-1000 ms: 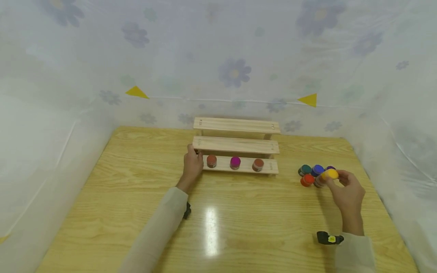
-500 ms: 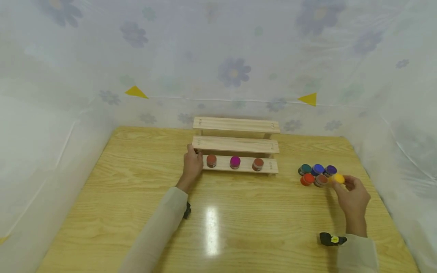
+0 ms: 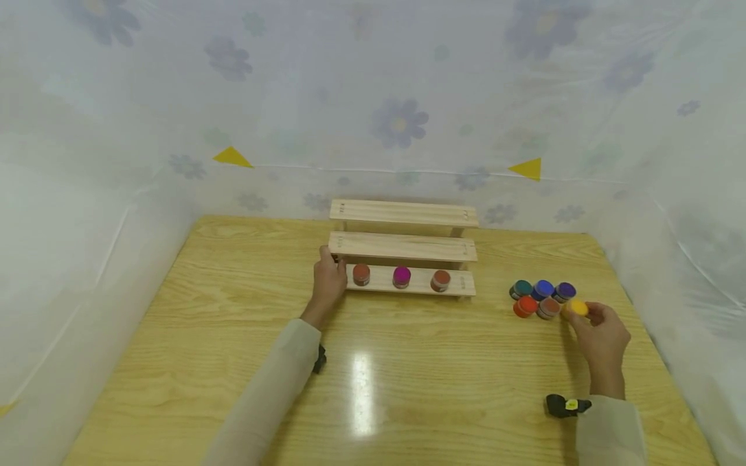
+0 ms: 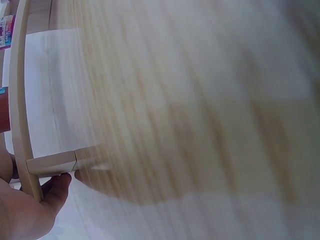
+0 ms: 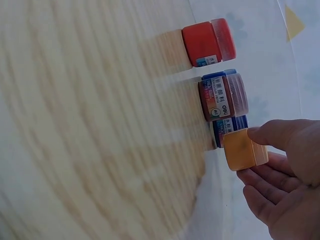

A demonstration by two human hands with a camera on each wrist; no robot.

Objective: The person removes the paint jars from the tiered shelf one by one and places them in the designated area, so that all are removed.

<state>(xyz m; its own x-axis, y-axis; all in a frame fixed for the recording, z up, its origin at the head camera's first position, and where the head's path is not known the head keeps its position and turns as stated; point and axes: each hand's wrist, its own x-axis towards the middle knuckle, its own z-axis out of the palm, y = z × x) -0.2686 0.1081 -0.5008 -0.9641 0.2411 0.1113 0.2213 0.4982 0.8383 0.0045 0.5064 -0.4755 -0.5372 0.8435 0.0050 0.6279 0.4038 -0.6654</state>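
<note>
A person's two hands reach over a wood-grain table (image 3: 443, 375). Near the right edge, the right hand (image 3: 603, 336) pinches a yellow jar (image 3: 577, 308) between thumb and fingers; whether the jar's base touches the surface is hard to tell. Just beside it, five jars cluster in two rows: green (image 3: 521, 290), blue (image 3: 542, 289) and purple (image 3: 564, 292) toward the far edge, red (image 3: 525, 307) and brown (image 3: 548, 309) toward the near edge.

By the middle of the far edge stands a three-step wooden rack (image 3: 402, 246). The left hand (image 3: 329, 279) grips its left end at the lowest step, fingers and thumb bent around the plank. Along that step, spaced apart, sit a reddish-brown jar (image 3: 361, 275), a magenta jar (image 3: 401, 277) and another reddish-brown jar (image 3: 440, 281).
</note>
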